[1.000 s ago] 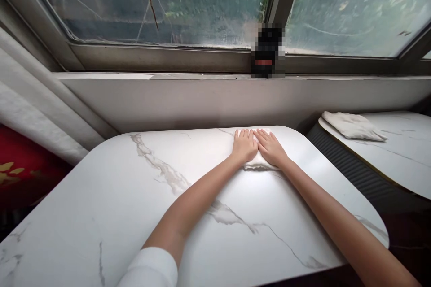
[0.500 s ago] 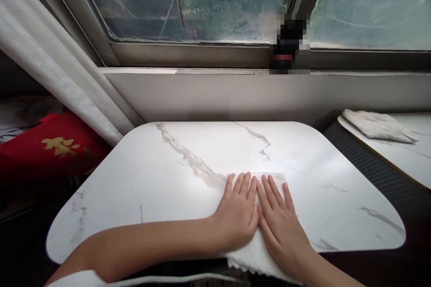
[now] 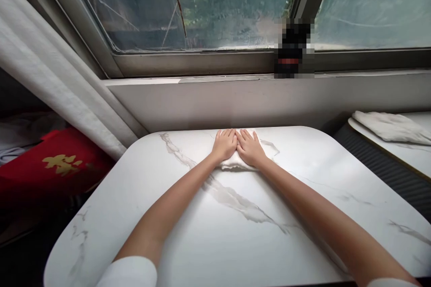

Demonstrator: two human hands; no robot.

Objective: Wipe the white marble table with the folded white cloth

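Left hand (image 3: 225,144) and right hand (image 3: 248,147) lie flat side by side, thumbs touching, on the folded white cloth (image 3: 232,165) near the far edge of the marble surface (image 3: 188,242), about midway along it; each grip is spread, fingers straight, pressing rather than clasping; the wipe should go best with even weight through both palms, so the cloth slides flat without bunching

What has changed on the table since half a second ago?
The left hand and right hand pushed the white cloth from the near edge of the table to its far side. Both stayed flat on it. The other cloth on the next table did not move.
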